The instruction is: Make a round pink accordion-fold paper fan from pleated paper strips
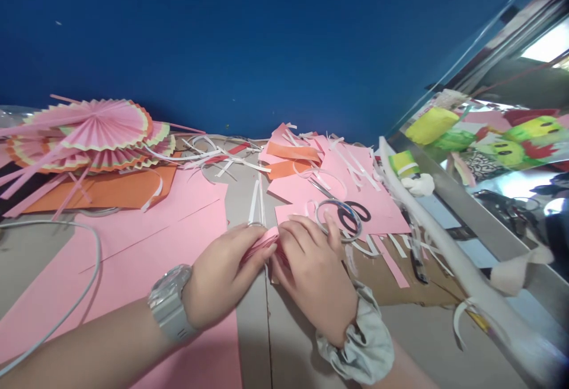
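Observation:
Both hands meet over the middle of the table, closed around a narrow stack of pleated pink paper [269, 237]. My left hand [224, 273], with a grey watch on its wrist, pinches the left part between thumb and fingers. On the right part, my right hand [315, 273] has its fingers folded over the pleats; a pale scrunchie circles that wrist. Much of the paper is hidden inside the hands. Just beyond the right fingers lie scissors [349, 214] with black handles and a roll of clear tape [320, 222], on pink sheets.
Pleated paper fans [104, 125] are piled at the back left on an orange sheet [133, 190]. Large pink sheets [178, 246] spread at left, crossed by a grey cable [96, 258]. White strips, a cutter knife [416, 258] and a pale pole [427, 223] lie at right. A blue wall [231, 51] rises behind.

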`<move>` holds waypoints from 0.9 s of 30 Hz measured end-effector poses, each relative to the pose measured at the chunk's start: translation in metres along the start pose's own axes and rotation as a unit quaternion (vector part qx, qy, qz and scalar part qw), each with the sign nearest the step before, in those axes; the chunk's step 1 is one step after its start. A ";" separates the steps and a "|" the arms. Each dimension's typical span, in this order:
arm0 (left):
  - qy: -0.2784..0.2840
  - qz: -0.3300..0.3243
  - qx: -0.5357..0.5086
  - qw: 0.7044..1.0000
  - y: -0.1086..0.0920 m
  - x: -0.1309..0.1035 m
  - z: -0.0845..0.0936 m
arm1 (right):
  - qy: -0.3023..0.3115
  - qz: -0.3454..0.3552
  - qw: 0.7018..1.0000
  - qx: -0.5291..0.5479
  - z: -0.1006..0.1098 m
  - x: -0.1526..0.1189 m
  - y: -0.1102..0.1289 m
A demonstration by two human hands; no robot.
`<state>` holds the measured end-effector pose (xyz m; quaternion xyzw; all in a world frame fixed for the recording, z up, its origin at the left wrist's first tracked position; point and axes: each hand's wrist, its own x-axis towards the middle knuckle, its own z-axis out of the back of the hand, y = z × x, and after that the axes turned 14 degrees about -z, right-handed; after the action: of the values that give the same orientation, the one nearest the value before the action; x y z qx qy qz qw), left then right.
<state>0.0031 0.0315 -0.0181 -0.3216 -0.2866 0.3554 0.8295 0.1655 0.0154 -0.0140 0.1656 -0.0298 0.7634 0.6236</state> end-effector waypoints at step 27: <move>-0.062 0.051 -0.055 0.995 0.006 0.006 0.004 | 0.159 -0.022 0.986 0.047 -0.005 -0.008 -0.004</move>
<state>0.0016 0.0406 -0.0188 -0.3585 -0.3397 0.4000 0.7721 0.1700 0.0105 -0.0214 0.0722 0.1095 0.7667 0.6284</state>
